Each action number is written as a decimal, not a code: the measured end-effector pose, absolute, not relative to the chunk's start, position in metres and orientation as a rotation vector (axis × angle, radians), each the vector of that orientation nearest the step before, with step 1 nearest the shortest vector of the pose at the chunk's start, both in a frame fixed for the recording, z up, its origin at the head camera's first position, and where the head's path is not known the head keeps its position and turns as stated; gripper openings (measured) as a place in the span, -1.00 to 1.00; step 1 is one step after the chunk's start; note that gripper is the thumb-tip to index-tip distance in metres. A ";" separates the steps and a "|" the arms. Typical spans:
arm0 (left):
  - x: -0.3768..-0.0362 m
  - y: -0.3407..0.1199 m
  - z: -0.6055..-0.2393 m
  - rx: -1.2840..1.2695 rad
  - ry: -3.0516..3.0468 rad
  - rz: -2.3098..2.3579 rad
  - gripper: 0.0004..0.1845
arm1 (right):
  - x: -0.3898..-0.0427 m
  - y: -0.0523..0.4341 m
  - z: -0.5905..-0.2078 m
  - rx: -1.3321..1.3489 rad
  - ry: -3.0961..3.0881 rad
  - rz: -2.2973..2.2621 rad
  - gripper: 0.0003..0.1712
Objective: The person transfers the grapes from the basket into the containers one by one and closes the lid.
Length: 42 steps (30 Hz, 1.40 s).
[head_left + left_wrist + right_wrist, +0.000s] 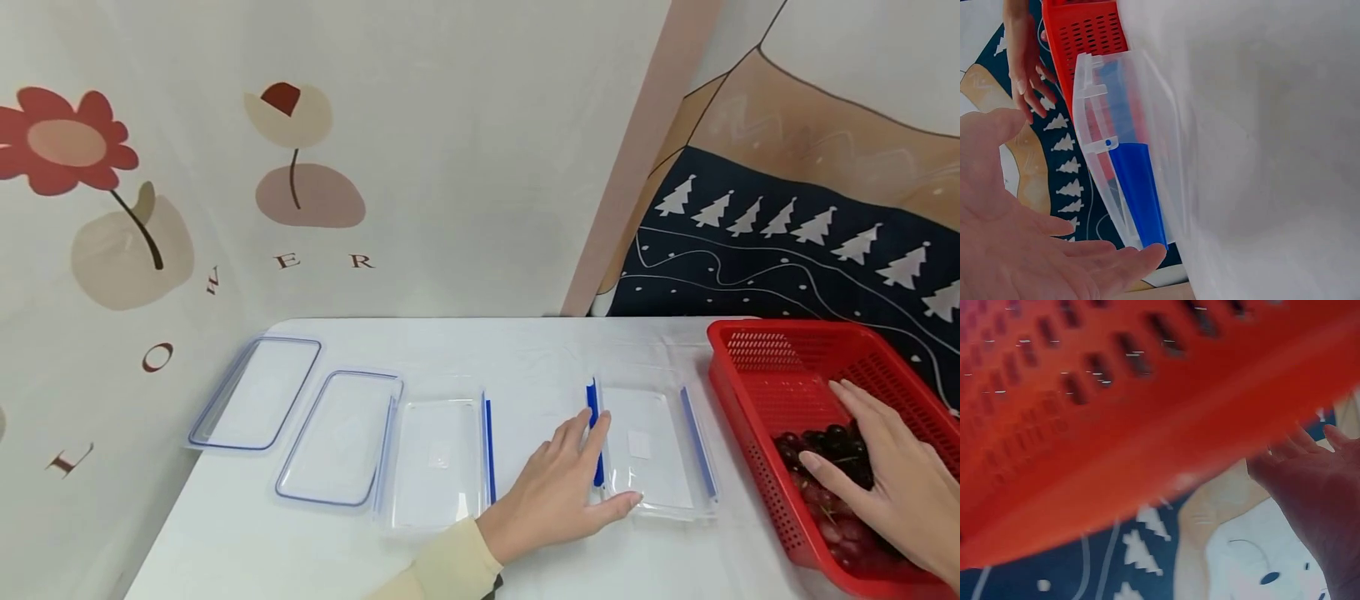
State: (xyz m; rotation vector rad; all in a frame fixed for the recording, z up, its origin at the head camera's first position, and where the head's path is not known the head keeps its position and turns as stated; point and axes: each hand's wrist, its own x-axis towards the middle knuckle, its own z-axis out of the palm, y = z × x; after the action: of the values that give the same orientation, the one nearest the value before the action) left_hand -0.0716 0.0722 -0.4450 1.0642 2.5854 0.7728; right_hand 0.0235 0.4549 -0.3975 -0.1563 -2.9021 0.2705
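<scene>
My left hand [558, 487] lies on the white table [525, 350] against the left side of a clear container [648, 450]. Its straight fingers run along the blue clasp [596, 433] and its thumb touches the front corner. In the left wrist view the open palm [1054, 250] meets the same clasp [1138, 187] with its fingertips. My right hand [877, 458] reaches into a red slotted basket [757, 367], fingers spread flat over dark cherries [832, 442]. The right wrist view shows only the basket wall [1116, 412] and part of that hand [1316, 487].
A second clear container [438, 462] with a blue clasp stands left of my left hand. Two blue-rimmed lids [258, 392] [341, 437] lie further left. A flower-print wall borders the table at the back and left; the basket sits at the right edge.
</scene>
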 end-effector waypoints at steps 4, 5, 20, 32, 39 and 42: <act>-0.073 0.075 -0.449 1.033 2.564 0.738 0.04 | 0.023 0.466 -0.405 -0.250 -2.905 0.285 0.24; -0.073 0.075 -0.450 1.024 2.563 0.724 0.03 | 0.022 0.469 -0.406 -0.262 -2.912 0.290 0.24; -0.072 0.073 -0.467 1.022 2.596 0.722 -0.13 | 0.013 0.503 -0.426 -0.382 -2.999 0.342 0.25; -0.069 0.072 -0.469 1.143 2.760 0.715 -0.37 | 0.015 0.524 -0.435 -0.519 -3.009 0.540 0.27; -0.061 0.070 -0.470 1.172 2.773 0.778 -0.42 | 0.016 0.527 -0.435 -0.656 -2.981 0.560 0.32; -0.058 0.069 -0.471 1.210 2.811 0.787 -0.45 | 0.016 0.529 -0.435 -0.729 -2.964 0.572 0.34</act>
State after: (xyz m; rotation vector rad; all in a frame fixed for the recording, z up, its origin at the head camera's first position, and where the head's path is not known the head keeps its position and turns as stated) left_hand -0.0576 0.0690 -0.4710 1.2105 2.8106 0.7873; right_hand 0.0165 0.5286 -0.4347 -0.7287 -2.9639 0.5720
